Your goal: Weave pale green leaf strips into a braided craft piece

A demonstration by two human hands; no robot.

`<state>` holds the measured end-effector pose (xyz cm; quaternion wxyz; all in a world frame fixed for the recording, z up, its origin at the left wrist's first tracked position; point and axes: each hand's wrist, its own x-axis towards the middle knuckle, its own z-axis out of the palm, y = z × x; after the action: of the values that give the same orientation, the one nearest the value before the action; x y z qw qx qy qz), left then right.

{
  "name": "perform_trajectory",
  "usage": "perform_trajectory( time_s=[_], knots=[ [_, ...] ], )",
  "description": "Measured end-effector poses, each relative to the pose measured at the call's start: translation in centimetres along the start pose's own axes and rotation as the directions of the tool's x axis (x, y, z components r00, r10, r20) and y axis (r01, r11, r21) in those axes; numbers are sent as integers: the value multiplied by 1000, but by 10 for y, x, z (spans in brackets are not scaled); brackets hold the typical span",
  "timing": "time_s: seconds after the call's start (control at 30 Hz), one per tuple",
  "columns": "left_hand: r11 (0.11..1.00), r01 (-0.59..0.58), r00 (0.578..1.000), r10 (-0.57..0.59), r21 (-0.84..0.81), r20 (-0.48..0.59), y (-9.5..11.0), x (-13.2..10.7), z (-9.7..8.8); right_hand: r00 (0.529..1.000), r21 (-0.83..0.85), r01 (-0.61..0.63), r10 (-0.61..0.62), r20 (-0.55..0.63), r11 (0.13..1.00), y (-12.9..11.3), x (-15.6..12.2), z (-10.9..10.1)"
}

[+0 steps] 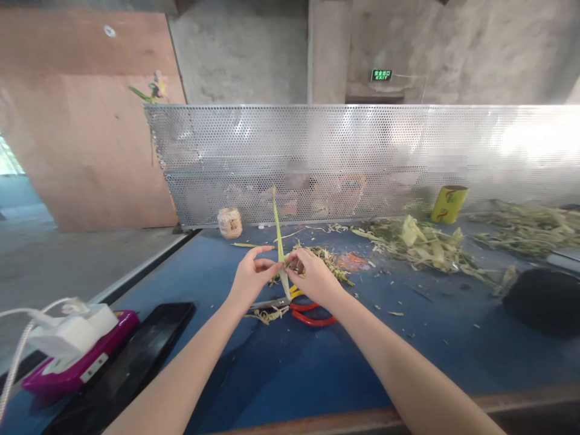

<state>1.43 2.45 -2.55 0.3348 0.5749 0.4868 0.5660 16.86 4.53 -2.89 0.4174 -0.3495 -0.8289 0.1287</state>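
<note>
Between my two hands a long green leaf strip (278, 232) stands nearly upright, its pale lower end pointing down. My left hand (254, 275) pinches it from the left with thumb and fingers. From the other side my right hand (312, 275) grips the same strip, fingertips almost touching the left ones. Below the hands lie scissors (312, 317) with red and yellow handles, blades toward the left. A small bundle of dried plant pieces (269, 314) rests by the blades. More plant scraps (333, 266) lie behind my right hand.
A black phone (131, 356) and a purple power strip (81, 356) with a white plug occupy the left. At the back stand a jar (229, 223) and a yellow can (448, 204) before a perforated metal screen (254, 139). Dried leaves (417, 241) and a black object (544, 302) lie right.
</note>
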Motion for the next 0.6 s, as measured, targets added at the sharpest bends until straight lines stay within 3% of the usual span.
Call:
perform_trajectory(
  time_s=[0.1, 0.17, 0.37, 0.6],
  knots=[
    [993, -62, 998, 60, 98, 28, 0, -1, -1, 977, -185, 210, -213, 3, 960, -5, -1, -7],
    [988, -80, 996, 74, 132, 54, -1, -2, 0, 955, -252, 294, -293, 44, 922, -7, -1, -9],
    [967, -127, 990, 109, 220, 93, -1, -4, 5, 960, -383, 273, -273, 55, 883, -3, 1, -10],
    [833, -270, 963, 241, 482, 122, 3, -9, 7, 934, -662, 341, -319, 159, 668, 1, 2, -18]
  ],
)
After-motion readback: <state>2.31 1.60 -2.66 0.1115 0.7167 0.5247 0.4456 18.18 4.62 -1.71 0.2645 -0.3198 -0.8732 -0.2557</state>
